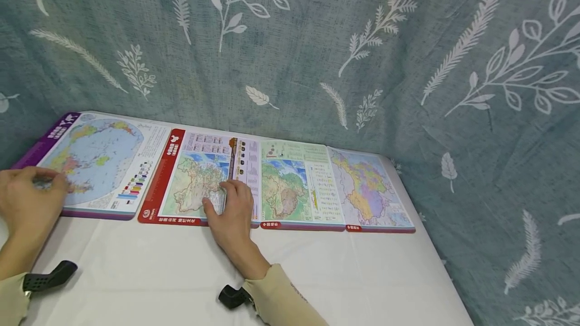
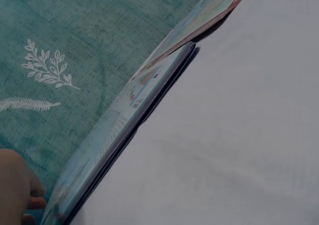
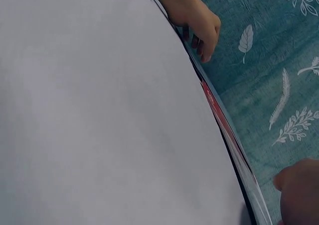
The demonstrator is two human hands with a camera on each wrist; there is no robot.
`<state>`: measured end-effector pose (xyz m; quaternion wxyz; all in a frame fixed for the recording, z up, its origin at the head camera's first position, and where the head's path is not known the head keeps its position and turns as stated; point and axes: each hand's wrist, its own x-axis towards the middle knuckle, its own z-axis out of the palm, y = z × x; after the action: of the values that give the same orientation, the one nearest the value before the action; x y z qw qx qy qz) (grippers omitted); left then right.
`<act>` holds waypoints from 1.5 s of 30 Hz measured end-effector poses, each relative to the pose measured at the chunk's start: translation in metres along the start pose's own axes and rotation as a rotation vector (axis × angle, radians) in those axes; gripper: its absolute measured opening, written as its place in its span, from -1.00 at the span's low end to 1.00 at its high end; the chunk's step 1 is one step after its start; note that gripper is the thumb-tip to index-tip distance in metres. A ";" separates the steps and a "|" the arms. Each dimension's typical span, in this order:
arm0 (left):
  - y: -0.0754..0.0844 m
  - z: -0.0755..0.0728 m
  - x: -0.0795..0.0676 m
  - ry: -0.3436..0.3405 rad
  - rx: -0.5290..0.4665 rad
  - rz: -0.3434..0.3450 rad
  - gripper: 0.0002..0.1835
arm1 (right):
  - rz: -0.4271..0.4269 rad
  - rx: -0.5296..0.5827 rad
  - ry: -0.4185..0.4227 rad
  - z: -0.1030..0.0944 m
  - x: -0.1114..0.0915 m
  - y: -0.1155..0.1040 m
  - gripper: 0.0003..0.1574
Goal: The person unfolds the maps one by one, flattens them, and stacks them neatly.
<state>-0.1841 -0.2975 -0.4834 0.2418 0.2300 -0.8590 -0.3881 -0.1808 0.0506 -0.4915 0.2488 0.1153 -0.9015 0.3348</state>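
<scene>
In the head view, my left hand (image 1: 27, 205) is over the left end of a purple-edged world map (image 1: 109, 150), its fingers loosely bent. That hand also shows in the right wrist view, fingers hanging down beside the maps. My right hand (image 1: 232, 215) lies over a red-edged map of China (image 1: 195, 180), thumb spread away from relaxed fingers. Neither hand grips anything visible. The red-edged map appears as one panel of a folding sheet. A green relief map panel (image 1: 294, 185) and a coloured provinces map panel (image 1: 367, 190) continue it to the right.
The maps lie in a row along the back of a table with a white cover (image 1: 163, 265). Behind and to the right hangs a teal curtain (image 1: 290, 89) with white leaf prints. Each wrist carries a black mount, the left mount (image 1: 52, 275) and the right mount (image 1: 233, 297).
</scene>
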 end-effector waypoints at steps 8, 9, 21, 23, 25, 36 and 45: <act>-0.006 -0.003 0.003 -0.006 0.008 -0.016 -0.55 | -0.006 -0.040 -0.124 0.007 0.000 -0.014 -0.36; -0.007 -0.004 0.004 -0.010 0.008 -0.023 -0.54 | -0.008 -0.046 -0.137 0.008 0.000 -0.016 -0.35; -0.023 -0.015 0.013 -0.060 0.054 -0.144 -0.32 | -0.075 -0.077 -0.251 0.017 -0.006 -0.030 -0.33; -0.025 -0.016 0.014 -0.068 0.070 -0.170 -0.29 | -0.088 -0.108 -0.280 0.018 -0.007 -0.032 -0.28; -0.027 -0.016 0.015 -0.070 0.084 -0.188 -0.26 | -0.093 -0.144 -0.313 0.020 -0.007 -0.035 -0.23; -0.032 -0.018 0.022 -0.056 0.022 -0.216 -0.15 | -0.122 -0.195 -0.404 0.033 -0.008 -0.055 -0.18; -0.025 -0.021 0.019 -0.108 0.142 -0.252 -0.15 | -0.206 -0.280 -0.448 0.046 -0.007 -0.073 -0.14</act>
<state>-0.1814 -0.3353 -0.4858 0.1278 0.3312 -0.8604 -0.3656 -0.1647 -0.0341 -0.4847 0.0898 0.2418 -0.9551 0.1461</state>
